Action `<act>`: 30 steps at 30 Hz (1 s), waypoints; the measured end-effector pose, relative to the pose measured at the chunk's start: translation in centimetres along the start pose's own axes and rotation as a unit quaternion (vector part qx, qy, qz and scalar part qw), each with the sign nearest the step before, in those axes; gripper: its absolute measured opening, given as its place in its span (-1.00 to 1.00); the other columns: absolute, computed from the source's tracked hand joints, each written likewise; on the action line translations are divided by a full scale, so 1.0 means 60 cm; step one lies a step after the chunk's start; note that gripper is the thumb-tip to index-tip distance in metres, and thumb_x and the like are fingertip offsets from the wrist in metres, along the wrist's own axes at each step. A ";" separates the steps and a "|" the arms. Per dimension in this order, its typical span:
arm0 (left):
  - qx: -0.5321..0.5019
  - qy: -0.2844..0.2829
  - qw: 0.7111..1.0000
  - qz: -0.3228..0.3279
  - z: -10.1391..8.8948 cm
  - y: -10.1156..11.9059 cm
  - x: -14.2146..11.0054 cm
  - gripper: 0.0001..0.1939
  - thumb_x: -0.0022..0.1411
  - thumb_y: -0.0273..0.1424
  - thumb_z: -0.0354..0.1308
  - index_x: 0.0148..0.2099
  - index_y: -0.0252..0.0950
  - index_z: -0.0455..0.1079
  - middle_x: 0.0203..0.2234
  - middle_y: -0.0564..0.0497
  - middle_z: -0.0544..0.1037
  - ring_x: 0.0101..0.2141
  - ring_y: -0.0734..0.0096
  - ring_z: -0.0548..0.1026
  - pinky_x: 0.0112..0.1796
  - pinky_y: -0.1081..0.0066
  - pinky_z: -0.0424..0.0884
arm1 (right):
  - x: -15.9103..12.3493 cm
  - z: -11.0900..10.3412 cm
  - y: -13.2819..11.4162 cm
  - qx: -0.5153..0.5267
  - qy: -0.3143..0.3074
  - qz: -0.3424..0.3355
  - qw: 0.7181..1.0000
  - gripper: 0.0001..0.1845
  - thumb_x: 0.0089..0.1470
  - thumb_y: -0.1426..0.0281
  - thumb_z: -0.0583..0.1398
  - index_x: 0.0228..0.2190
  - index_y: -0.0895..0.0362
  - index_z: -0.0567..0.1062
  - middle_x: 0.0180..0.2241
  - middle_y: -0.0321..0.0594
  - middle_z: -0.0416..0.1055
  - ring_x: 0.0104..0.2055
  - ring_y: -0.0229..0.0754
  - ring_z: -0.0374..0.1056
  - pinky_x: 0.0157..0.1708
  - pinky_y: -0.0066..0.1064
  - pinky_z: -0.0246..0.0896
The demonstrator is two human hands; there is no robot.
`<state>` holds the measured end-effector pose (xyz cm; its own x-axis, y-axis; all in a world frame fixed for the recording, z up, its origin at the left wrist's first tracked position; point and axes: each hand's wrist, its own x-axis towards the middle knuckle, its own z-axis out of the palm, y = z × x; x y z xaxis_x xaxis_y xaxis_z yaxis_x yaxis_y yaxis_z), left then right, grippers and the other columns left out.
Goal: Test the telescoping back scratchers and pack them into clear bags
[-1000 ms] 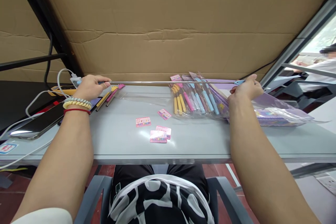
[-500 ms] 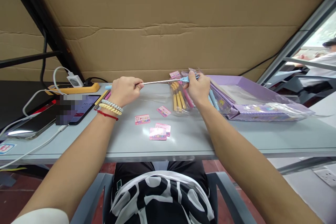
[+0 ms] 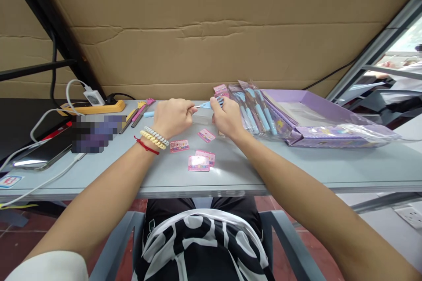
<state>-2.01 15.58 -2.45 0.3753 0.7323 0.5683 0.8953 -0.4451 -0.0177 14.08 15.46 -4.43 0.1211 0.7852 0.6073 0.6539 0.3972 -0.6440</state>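
Note:
A light-blue telescopic back scratcher (image 3: 205,105) lies level between my hands above the table, with only a short length of metal rod showing. My left hand (image 3: 174,117) is closed around its handle side, and the blue handle end sticks out to the left. The fingers of my right hand (image 3: 228,116) are closed on its claw-shaped head. Just left of my left hand, yellow and pink back scratchers (image 3: 140,112) lie loose. Several pink printed cards (image 3: 198,163) lie below my hands. Light-blue back scratchers in clear bags (image 3: 259,112) lie right of my right hand.
On the right stands a purple box (image 3: 329,139) with clear plastic wrap over its edge. Phones (image 3: 42,151) with white cables and a yellow power strip (image 3: 114,107) are on the left. A cardboard panel (image 3: 211,30) closes off the back.
My hands have come closer together, and the long exposed rod has slid in to a short piece. The right hand moved left, uncovering the bagged blue scratchers.

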 end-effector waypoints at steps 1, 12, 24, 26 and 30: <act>0.009 -0.002 1.000 0.004 0.003 -0.001 0.000 -0.68 0.26 -0.32 -0.06 -0.32 -0.23 0.53 -0.43 -0.04 0.59 -0.37 0.23 0.51 -0.50 0.33 0.06 | 0.000 0.000 0.002 0.008 -0.024 0.008 1.000 -0.56 0.21 0.23 0.01 -0.66 0.08 0.18 -0.69 -0.32 0.28 -0.56 -0.27 0.21 -0.41 -0.39 0.05; -0.063 -0.009 0.997 0.036 0.030 -0.018 0.002 -0.69 0.31 -0.26 -0.07 -0.28 -0.21 0.48 -0.43 -0.02 0.55 -0.38 0.29 0.47 -0.50 0.34 0.04 | 0.010 -0.017 0.028 -0.014 -0.057 -0.025 0.998 -0.62 0.18 0.18 0.05 -0.59 0.10 0.23 -0.67 -0.32 0.31 -0.57 -0.29 0.18 -0.46 -0.41 -0.01; -0.127 -0.032 0.991 0.030 0.027 -0.016 0.008 -0.68 0.33 -0.25 -0.11 -0.31 -0.22 0.42 -0.45 -0.01 0.55 -0.42 0.32 0.44 -0.48 0.37 0.08 | 0.024 -0.036 0.035 -0.105 0.026 -0.103 0.989 -0.65 0.21 0.17 0.02 -0.52 0.10 0.29 -0.64 -0.30 0.21 -0.55 -0.24 0.13 -0.45 -0.39 -0.09; -0.111 -0.035 0.993 0.023 0.027 -0.023 0.011 -0.67 0.33 -0.24 -0.13 -0.26 -0.21 0.44 -0.42 -0.01 0.56 -0.38 0.29 0.47 -0.46 0.37 0.11 | 0.030 -0.044 0.038 -0.101 0.047 -0.088 0.990 -0.64 0.21 0.15 0.01 -0.51 0.10 0.32 -0.62 -0.28 0.25 -0.50 -0.21 0.20 -0.41 -0.40 -0.04; -0.053 -0.038 0.998 -0.004 0.025 -0.054 0.015 -0.64 0.32 -0.20 -0.15 -0.19 -0.19 0.45 -0.34 -0.04 0.59 -0.28 0.23 0.49 -0.41 0.35 0.16 | 0.047 -0.071 0.059 -0.072 0.105 -0.033 0.991 -0.57 0.23 0.12 -0.03 -0.54 0.10 0.31 -0.62 -0.28 0.28 -0.48 -0.22 0.23 -0.38 -0.39 0.06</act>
<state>-4.20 18.47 -3.09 0.3888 0.7712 0.5040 0.8693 -0.4883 0.0764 19.91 17.05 -2.99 0.2171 0.6379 0.7389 0.7631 0.3611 -0.5360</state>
